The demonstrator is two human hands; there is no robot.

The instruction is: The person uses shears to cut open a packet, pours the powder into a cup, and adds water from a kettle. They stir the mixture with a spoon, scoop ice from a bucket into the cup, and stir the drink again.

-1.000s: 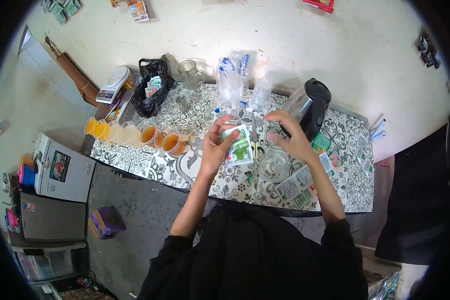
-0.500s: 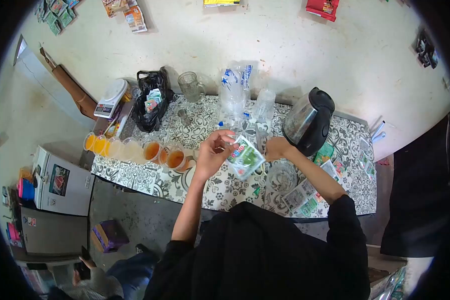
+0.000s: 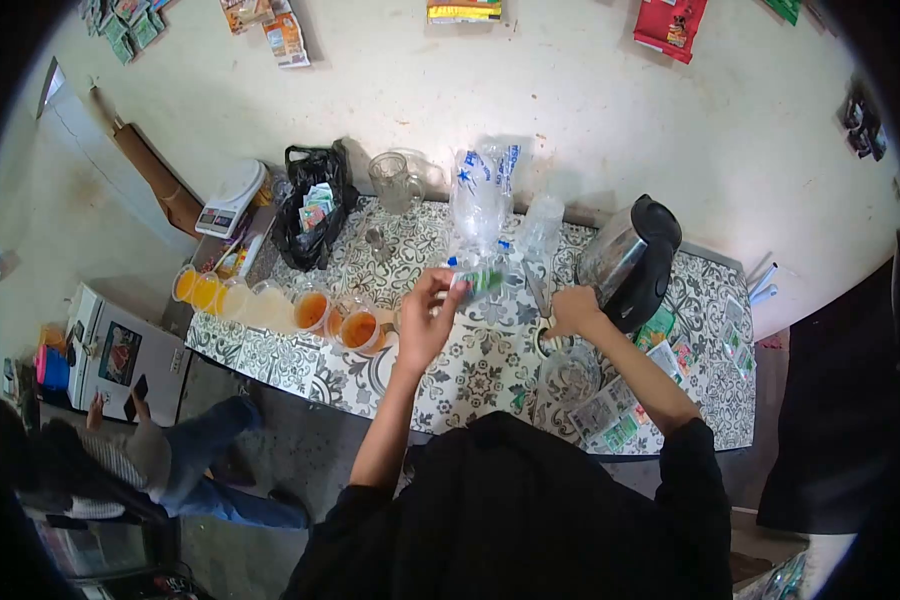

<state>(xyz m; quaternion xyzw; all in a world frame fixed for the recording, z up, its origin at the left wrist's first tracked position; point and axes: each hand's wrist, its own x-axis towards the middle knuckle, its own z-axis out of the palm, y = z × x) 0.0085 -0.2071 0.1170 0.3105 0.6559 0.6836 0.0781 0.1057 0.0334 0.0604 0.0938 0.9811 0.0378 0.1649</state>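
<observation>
In the head view, my left hand [image 3: 428, 328] pinches a small green and white sachet [image 3: 480, 284] above the patterned table. My right hand [image 3: 576, 312] is closed, fingers curled down, at what look like scissors [image 3: 537, 290]; a slim grey blade points away from me and a dark loop shows below. Just below that hand stands a clear glass pitcher or bowl [image 3: 568, 378]. The electric kettle [image 3: 632, 262] is close beyond my right wrist. To the left of my left hand, plastic cups of orange-brown drink [image 3: 361, 330] stand in a row with yellow and pale ones.
At the back are a black plastic bag [image 3: 315, 215] with sachets, a glass mug [image 3: 395, 183], wrapped plastic cups [image 3: 480, 200] and a stack of clear cups [image 3: 542, 222]. A scale [image 3: 232, 198] stands at left. Opened sachets [image 3: 620, 415] lie right. Another person [image 3: 160, 450] is at lower left.
The sachet in my left hand has tilted and turned, showing less of its face. My right hand has shifted slightly right and toward me, away from it. The other person has moved further into view.
</observation>
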